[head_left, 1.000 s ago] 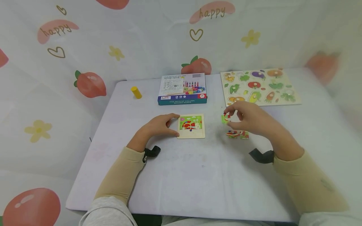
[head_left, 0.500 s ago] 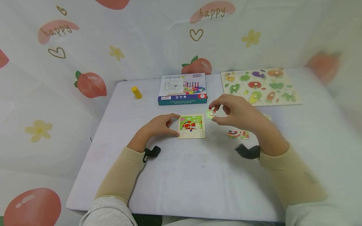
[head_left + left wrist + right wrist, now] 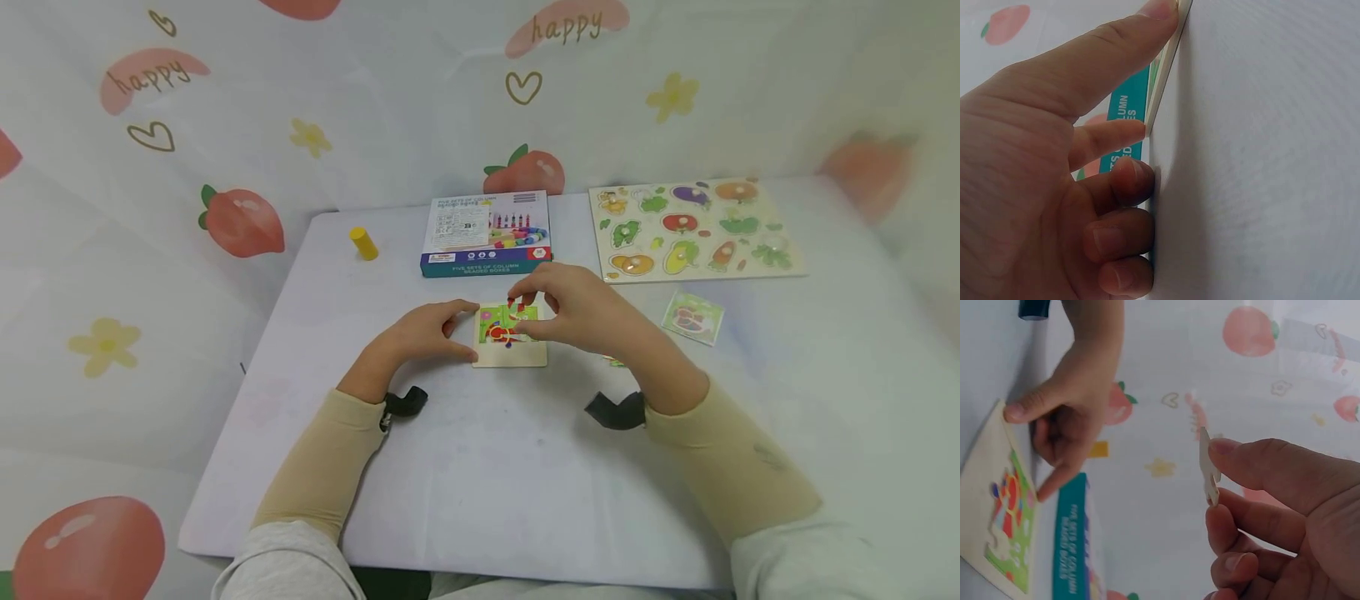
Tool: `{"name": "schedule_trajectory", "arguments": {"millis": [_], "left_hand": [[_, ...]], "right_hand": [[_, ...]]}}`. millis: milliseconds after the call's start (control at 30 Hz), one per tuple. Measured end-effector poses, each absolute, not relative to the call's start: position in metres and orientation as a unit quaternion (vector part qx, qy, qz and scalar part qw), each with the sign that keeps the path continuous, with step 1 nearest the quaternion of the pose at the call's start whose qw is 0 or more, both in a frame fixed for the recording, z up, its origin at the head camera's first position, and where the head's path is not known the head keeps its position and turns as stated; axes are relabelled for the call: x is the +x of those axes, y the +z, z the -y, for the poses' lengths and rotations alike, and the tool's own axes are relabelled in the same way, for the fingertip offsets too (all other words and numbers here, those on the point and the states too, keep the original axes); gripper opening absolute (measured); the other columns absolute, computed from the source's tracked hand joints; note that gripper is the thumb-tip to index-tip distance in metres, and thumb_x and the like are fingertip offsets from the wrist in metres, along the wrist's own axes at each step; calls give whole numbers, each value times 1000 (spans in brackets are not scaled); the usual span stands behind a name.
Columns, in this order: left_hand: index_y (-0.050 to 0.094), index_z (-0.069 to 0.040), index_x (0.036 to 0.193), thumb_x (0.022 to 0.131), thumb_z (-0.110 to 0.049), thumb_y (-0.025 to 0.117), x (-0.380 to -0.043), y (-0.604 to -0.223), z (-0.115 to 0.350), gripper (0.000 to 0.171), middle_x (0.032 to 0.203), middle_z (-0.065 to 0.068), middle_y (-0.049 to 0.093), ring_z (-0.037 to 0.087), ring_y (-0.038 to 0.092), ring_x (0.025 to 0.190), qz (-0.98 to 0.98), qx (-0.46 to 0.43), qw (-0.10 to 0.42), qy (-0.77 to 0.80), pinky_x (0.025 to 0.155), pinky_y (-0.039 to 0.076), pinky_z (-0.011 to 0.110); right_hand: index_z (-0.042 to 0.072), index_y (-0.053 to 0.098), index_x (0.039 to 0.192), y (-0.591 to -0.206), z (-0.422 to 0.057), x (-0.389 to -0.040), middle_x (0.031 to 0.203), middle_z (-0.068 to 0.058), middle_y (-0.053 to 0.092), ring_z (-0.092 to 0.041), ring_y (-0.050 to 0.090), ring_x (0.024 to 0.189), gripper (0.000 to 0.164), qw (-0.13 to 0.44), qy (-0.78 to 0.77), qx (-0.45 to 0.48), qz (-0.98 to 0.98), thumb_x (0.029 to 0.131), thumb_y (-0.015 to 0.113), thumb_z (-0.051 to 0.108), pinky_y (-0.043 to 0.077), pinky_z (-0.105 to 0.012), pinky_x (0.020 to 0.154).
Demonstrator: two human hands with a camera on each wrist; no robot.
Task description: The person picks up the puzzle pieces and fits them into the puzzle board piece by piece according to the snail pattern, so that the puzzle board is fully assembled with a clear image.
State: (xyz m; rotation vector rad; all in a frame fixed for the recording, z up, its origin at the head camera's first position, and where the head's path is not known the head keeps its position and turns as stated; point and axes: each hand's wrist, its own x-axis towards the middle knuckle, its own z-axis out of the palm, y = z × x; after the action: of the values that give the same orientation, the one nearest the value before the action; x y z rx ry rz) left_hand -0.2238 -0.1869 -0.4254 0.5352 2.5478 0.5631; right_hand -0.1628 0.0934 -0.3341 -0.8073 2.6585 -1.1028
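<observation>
A small square wooden jigsaw board (image 3: 512,357) lies mid-table, its upper part filled with a snail picture on green and its lower strip bare wood. At the board's left side, my left hand (image 3: 420,335) holds it by the two left corners with thumb and index finger; in the left wrist view the other fingers curl against the table. My right hand (image 3: 581,315) is above the picture and pinches a thin jigsaw piece (image 3: 1206,464) between thumb and fingers. Only the piece's plain wooden side and edge show in the right wrist view. Loose jigsaw pieces (image 3: 615,362) are mostly hidden under the right wrist.
Behind the board lies a teal bead-set box (image 3: 486,235). A vegetable peg puzzle (image 3: 697,229) lies at the back right, with a small square picture card (image 3: 693,317) in front of it. A yellow cylinder (image 3: 363,243) stands at the back left of the white table (image 3: 465,492).
My right hand has carried the jigsaw piece leftward, from beside the loose pieces to over the board. The picture card has come into view behind it. My left hand stays at the board.
</observation>
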Motion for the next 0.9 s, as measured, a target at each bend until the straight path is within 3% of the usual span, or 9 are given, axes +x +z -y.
{"name": "schedule_trajectory", "arguments": {"millis": [267, 600, 900], "left_hand": [[45, -29, 156, 80, -56, 84, -223, -425, 187, 90, 98, 8, 48, 23, 48, 99, -928, 197, 239, 207, 82, 39, 41], [46, -29, 154, 78, -57, 85, -225, -428, 189, 90, 94, 7, 46, 22, 48, 93, -928, 199, 234, 211, 77, 38, 40], [46, -28, 155, 80, -55, 85, -225, -426, 189, 88, 92, 7, 45, 22, 46, 89, -926, 209, 232, 213, 77, 37, 40]], "right_hand": [[10, 73, 126, -366, -68, -176, 119, -5, 67, -28, 60, 110, 41, 127, -353, -257, -891, 88, 83, 23, 52, -36, 89], [7, 73, 126, -403, -48, -185, 110, -5, 66, -23, 57, 103, 42, 163, -318, -256, -898, 89, 82, 26, 49, -35, 90], [7, 76, 118, -430, -41, -188, 100, -1, 67, -18, 57, 93, 36, 146, -327, -255, -898, 88, 83, 25, 48, -32, 82]]}}
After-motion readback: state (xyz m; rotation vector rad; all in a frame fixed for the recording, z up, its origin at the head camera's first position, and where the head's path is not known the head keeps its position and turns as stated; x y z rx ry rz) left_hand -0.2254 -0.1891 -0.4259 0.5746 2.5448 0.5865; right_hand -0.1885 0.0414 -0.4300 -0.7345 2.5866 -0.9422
